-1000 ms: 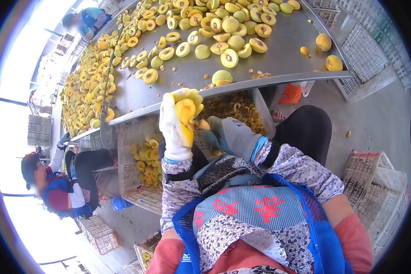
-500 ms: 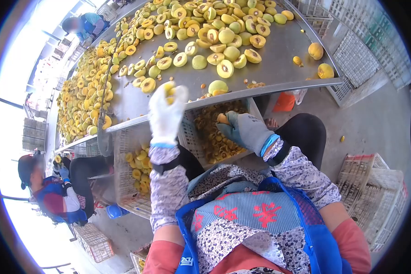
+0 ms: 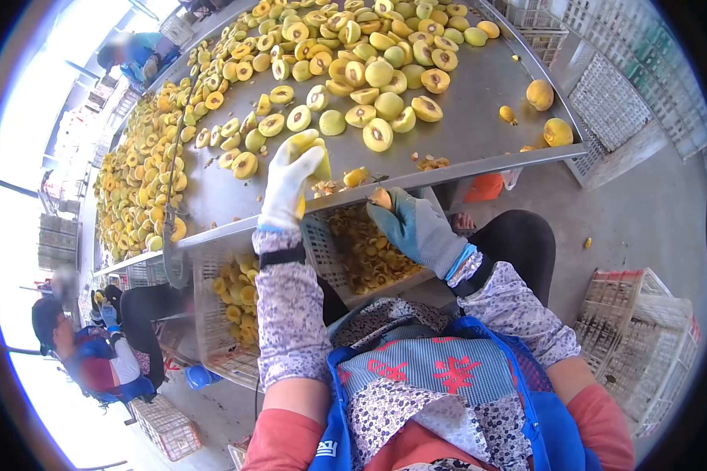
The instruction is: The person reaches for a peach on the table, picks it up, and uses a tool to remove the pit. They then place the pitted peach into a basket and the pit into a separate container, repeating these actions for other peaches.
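My left hand [image 3: 289,182], in a white glove, is closed around a yellow-green peach half [image 3: 323,162] over the table's near edge. More yellow shows at its fingertips and beside the palm. My right hand [image 3: 418,224], in a blue-grey coated glove, grips a small object with a rounded tan end [image 3: 380,198]; the rest is hidden in the fingers. Between the hands, a yellow fruit piece [image 3: 356,177] and brown scraps lie on the metal table [image 3: 463,118]. Many cut peach halves [image 3: 377,135] are heaped beyond.
Below the table edge stands a crate of brownish fruit scraps [image 3: 369,247]. Left of it, another crate [image 3: 212,314] holds yellow halves. Two whole-looking fruits [image 3: 540,95] sit at the table's right. Stacked crates [image 3: 636,337] stand at right. Co-workers [image 3: 106,353] are at left and far left.
The greenish half near the table's edge is gone from there, and my left hand now holds such a half. My right hand stays nearly in place. The view has shifted slightly.
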A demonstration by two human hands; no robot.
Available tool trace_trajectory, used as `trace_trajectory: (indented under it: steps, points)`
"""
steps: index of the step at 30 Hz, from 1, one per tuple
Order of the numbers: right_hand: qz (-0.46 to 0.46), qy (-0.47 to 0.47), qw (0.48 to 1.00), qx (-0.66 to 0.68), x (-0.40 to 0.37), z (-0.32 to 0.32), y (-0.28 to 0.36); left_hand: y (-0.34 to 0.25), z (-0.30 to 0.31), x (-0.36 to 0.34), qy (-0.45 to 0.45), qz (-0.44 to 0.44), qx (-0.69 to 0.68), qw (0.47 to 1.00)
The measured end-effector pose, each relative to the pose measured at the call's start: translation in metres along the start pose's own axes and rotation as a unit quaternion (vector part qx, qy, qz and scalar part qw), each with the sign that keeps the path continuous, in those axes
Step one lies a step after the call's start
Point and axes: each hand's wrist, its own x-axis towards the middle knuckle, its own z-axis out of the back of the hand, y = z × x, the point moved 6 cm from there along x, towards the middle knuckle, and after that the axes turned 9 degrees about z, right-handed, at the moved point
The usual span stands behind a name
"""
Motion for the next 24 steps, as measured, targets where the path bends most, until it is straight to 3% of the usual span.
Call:
trace_trajectory:
  steps: [1,3,4,6,9,13,16,19,23,24]
  points:
    - [0.000,-0.001,1.000,0.003,0.004,-0.005,0.001,-0.002,-0.002,-0.013,-0.001,0.000,0.003,1.000]
    - [0.013,-0.009,0.999,0.045,0.009,-0.015,0.004,-0.010,-0.014,-0.036,0.077,-0.087,-0.084,0.990]
    - [0.013,-0.008,0.999,0.047,0.010,-0.020,0.002,-0.007,-0.020,-0.044,0.075,-0.086,-0.083,0.990]
    - [0.036,0.009,0.999,0.036,0.012,-0.033,0.003,0.001,-0.034,-0.056,0.114,-0.056,-0.245,0.961]
    - [-0.012,0.027,0.998,0.054,0.013,-0.042,0.004,0.007,-0.038,-0.065,0.080,-0.049,-0.278,0.956]
    - [0.010,0.012,0.996,0.091,0.009,-0.048,0.009,0.016,-0.030,-0.065,-0.017,-0.045,-0.295,0.954]
    - [0.023,0.002,0.991,0.133,0.006,-0.056,0.003,0.023,-0.031,-0.066,0.038,-0.071,-0.321,0.944]
    - [-0.061,0.035,0.979,0.189,0.004,-0.060,0.004,0.031,-0.028,-0.062,0.085,-0.072,-0.364,0.925]
    - [-0.034,0.008,0.984,0.174,0.000,-0.064,-0.005,0.031,-0.032,-0.067,0.081,-0.052,-0.390,0.916]
    - [-0.024,0.010,0.989,0.146,-0.001,-0.065,-0.008,0.032,-0.033,-0.069,0.033,-0.042,-0.369,0.928]
